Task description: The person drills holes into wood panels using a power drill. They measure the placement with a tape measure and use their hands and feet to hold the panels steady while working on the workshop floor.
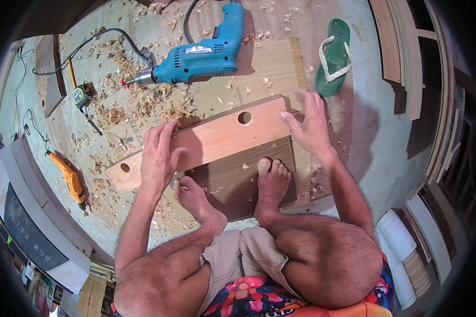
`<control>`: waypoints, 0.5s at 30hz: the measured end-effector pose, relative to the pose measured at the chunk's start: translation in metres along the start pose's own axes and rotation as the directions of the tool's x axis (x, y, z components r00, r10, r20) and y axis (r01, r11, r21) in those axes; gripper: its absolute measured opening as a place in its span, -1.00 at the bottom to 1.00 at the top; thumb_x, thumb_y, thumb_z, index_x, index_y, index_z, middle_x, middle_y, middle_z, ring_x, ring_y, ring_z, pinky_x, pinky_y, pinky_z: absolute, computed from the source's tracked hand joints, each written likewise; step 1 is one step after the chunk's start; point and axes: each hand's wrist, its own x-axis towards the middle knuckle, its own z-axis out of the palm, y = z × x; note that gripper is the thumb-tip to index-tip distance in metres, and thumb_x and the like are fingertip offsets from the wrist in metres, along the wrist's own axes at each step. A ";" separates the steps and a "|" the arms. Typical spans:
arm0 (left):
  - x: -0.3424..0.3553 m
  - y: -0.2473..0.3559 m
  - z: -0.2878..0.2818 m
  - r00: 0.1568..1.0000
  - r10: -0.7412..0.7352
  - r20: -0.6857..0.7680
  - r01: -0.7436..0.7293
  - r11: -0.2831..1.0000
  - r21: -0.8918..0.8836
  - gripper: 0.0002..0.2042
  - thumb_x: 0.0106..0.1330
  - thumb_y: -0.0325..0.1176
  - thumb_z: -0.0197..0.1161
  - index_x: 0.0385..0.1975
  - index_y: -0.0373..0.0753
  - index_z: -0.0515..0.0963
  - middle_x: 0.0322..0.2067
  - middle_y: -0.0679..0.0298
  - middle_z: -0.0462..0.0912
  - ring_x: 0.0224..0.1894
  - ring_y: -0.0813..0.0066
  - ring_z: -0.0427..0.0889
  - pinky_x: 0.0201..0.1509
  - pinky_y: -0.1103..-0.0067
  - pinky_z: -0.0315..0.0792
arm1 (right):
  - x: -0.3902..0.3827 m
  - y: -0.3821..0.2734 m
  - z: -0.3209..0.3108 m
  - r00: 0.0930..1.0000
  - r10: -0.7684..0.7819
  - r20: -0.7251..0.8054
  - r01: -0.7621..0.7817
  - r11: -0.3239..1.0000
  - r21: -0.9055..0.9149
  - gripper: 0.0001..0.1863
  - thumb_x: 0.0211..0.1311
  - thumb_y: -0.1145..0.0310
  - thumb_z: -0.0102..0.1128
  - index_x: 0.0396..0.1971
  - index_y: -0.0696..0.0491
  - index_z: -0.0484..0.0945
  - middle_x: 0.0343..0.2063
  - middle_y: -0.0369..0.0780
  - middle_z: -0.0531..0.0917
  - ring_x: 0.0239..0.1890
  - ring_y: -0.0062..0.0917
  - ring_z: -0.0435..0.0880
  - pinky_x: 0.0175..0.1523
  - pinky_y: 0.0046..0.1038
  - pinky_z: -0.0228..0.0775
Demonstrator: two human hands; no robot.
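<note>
A pale wooden plank [222,138] lies slantwise before my feet, with one round hole near its left end and another toward its right. My left hand [159,157] rests over the plank's left part, thumb stretched away from the fingers, not gripping it. At the plank's right end is my right hand [310,127], fingers apart and thumb at or just beside the corner; whether it touches I cannot tell. Under my bare feet lies a dark wood-grained board [225,182], partly covered by the plank.
Beyond the plank lies a blue corded drill [198,59] among wood shavings. A tape measure [80,97] and an orange power tool [69,178] are at the left. A green flip-flop [334,55] lies at the far right, and long boards [407,68] line the right side.
</note>
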 end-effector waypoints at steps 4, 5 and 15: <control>0.005 -0.005 0.001 1.000 -0.027 -0.005 0.027 0.999 0.035 -0.26 0.17 -0.41 0.59 0.41 -0.23 0.47 0.23 -0.03 0.57 0.29 -0.11 0.51 0.41 0.14 0.45 | -0.006 0.002 0.011 0.990 0.139 0.009 -0.139 0.989 0.043 -0.65 0.29 0.25 0.57 -0.17 0.15 0.61 -0.31 -0.13 0.68 -0.29 -0.28 0.70 -0.15 -0.24 0.54; 0.007 -0.005 0.001 0.999 -0.046 -0.008 0.046 0.997 0.055 -0.27 0.16 -0.39 0.60 0.39 -0.23 0.48 0.22 -0.03 0.57 0.29 -0.11 0.51 0.40 0.13 0.44 | -0.005 0.000 0.013 0.988 0.155 0.004 -0.155 0.987 0.051 -0.67 0.30 0.24 0.56 -0.24 0.15 0.61 -0.40 -0.15 0.67 -0.36 -0.30 0.69 -0.21 -0.25 0.53; 0.038 0.017 -0.010 0.972 -0.180 0.152 0.151 0.971 0.184 -0.45 0.07 -0.32 0.66 0.08 -0.26 0.62 0.04 0.03 0.63 0.12 -0.08 0.54 0.27 0.14 0.44 | 0.014 -0.014 -0.015 0.834 0.505 0.222 -0.486 0.863 -0.140 -0.59 0.26 -0.03 0.54 -0.30 0.06 0.76 -0.36 -0.06 0.81 -0.20 -0.08 0.83 -0.07 -0.06 0.61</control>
